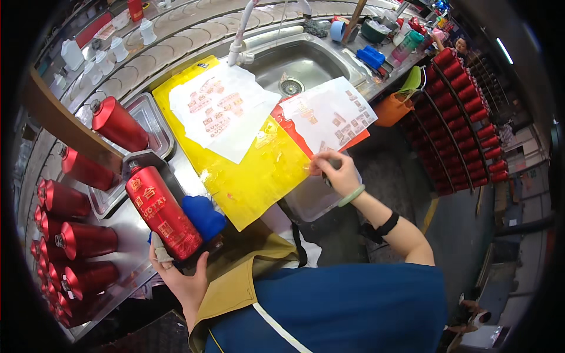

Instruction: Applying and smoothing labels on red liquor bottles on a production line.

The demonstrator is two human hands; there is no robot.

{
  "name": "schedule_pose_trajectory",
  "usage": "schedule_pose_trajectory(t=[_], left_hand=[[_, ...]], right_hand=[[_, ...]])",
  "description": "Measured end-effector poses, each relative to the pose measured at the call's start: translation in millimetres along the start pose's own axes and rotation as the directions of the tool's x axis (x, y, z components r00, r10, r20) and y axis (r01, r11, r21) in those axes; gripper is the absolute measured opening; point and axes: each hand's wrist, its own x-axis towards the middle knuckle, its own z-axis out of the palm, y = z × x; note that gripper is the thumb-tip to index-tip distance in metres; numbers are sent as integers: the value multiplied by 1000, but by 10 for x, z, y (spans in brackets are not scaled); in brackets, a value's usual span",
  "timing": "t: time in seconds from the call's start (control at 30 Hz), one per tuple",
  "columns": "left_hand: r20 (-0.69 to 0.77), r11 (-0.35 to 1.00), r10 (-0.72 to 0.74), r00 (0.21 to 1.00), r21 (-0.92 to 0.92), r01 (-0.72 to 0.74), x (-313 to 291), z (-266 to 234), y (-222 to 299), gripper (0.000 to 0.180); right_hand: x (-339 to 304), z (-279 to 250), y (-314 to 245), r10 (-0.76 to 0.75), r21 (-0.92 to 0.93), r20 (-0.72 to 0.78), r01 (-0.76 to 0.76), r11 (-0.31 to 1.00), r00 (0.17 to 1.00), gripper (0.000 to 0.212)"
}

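Observation:
A glossy red bottle point(163, 210) with gold print leans at the left, its dark neck pointing away from me. My left hand point(183, 282) grips it around its base, thumb on one side and fingers on the other; a pale wrap covers one finger. Over a red sheet point(356, 140) lies a white sheet of small printed decals point(329, 112). My right hand point(338, 173) is closed in a pinch at this sheet's near edge; what is between the fingertips is hidden. A second decal sheet point(218, 106) rests on a wet yellow board point(253, 182).
A blue cloth point(203, 217) sits beside the bottle. More red bottles point(88, 238) stand in rows at left, near metal trays point(156, 120). A steel sink point(306, 62) with a tap point(240, 53) lies ahead. An orange bucket point(391, 110) and a bottle rack point(453, 123) are at right.

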Motion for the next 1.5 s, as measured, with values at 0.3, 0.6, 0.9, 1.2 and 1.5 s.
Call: schedule_pose_trajectory(t=[0.3, 0.6, 0.9, 1.2, 1.5], left_hand=[[-1, 1000, 7, 1000, 9, -7, 16, 1, 17, 101], [-2, 1000, -2, 1000, 16, 2, 50, -11, 53, 96], [-8, 999, -51, 999, -5, 51, 103, -16, 35, 98], [-13, 995, -94, 995, -43, 93, 130, -32, 73, 95], [-53, 991, -103, 993, -89, 98, 198, -29, 20, 91]], right_hand=[[1501, -695, -467, -529, -375, -192, 436, 818, 827, 19], [1942, -880, -195, -503, -932, 114, 267, 243, 857, 13], [2167, -748, -360, -355, -846, -52, 148, 512, 933, 13], [1873, -373, -288, -327, -975, 219, 214, -53, 919, 23], [1167, 424, -632, -433, -791, 302, 477, 383, 849, 18]])
